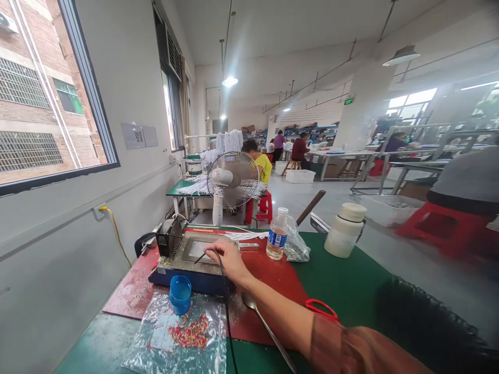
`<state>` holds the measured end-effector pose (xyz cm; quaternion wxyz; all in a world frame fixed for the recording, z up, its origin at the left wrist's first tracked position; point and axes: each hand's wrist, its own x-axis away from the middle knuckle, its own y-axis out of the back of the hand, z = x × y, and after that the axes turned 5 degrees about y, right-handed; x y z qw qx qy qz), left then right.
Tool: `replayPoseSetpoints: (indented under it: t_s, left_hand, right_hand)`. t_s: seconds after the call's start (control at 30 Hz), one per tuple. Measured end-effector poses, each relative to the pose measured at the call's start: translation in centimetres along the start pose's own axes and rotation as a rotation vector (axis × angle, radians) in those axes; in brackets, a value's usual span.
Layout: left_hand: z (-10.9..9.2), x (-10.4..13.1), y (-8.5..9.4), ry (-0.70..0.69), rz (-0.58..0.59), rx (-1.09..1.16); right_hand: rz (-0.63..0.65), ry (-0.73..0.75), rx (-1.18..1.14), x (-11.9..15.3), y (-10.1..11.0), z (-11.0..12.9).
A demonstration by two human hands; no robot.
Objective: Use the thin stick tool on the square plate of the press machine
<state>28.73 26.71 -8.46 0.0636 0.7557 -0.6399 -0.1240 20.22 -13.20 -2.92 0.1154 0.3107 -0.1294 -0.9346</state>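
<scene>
In the head view, a black wire (pixel 225 291) is pinched in the right hand (pixel 228 258), its tip held over the solder pot (pixel 195 254) at the far left of the desk (pixel 343 291). A blue cup (pixel 180 294) stands just nearer. The left hand is not seen.

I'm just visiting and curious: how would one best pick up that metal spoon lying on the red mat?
Probably by the long handle of the spoon, coming from above at the near end. It lies flat, bowl pointing away toward the solder pot, with its handle running toward the person beside the forearm.
</scene>
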Motion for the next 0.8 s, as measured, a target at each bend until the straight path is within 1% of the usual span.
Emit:
replayPoseSetpoints:
  t_s: [0.07,0.13,0.23,0.33,0.47,0.53,0.6,0.63,0.67,0.7,0.73,0.77,0.8]
  left_hand:
    - [-0.5,0.2,0.9,0.111,0.040,-0.027]
    - [-0.6,0.6,2.0,0.194,0.083,-0.041]
    - [-0.8,1.8,3.8,0.235,0.163,-0.039]
    - [-1.5,3.1,5.4,0.178,0.278,-0.025]
    - [-3.5,4.9,7.5,0.027,0.439,-0.013]
    - [-4.8,5.8,8.6,-0.045,0.497,-0.018]
    - [-5.8,7.0,10.1,-0.093,0.524,-0.029]
    - [-6.0,7.8,11.3,-0.103,0.521,-0.039]
    - [-5.9,8.9,12.8,-0.107,0.509,-0.045]
    - [-5.4,10.2,14.8,-0.101,0.494,-0.055]
    - [-4.4,11.8,17.3,-0.091,0.457,-0.059]
    - [-2.9,13.7,20.2,-0.079,0.421,-0.058]
    - [-1.0,15.8,23.5,-0.066,0.383,-0.061]
  right_hand:
    - [-0.007,0.024,-0.064,1.5,-0.9,0.6]
    - [-0.018,0.050,-0.104,2.9,-1.9,1.1]
    - [-0.029,0.086,-0.113,4.4,-3.4,1.6]
    - [-0.022,0.123,-0.033,5.4,-4.9,1.4]
    - [-0.008,0.132,0.033,6.2,-6.5,0.8]
    - [-0.001,0.130,0.050,6.4,-7.0,0.4]
    - [0.006,0.130,0.061,6.5,-7.4,0.3]
    - [0.009,0.129,0.063,6.5,-7.5,0.3]
    - [0.009,0.129,0.060,6.5,-7.5,0.3]
    - [0.004,0.126,0.054,6.5,-7.4,0.4]
    - [-0.002,0.124,0.046,6.6,-7.3,0.6]
    - [-0.015,0.117,0.028,6.6,-7.0,0.8]
    - [-0.032,0.104,-0.003,6.7,-6.7,1.0]
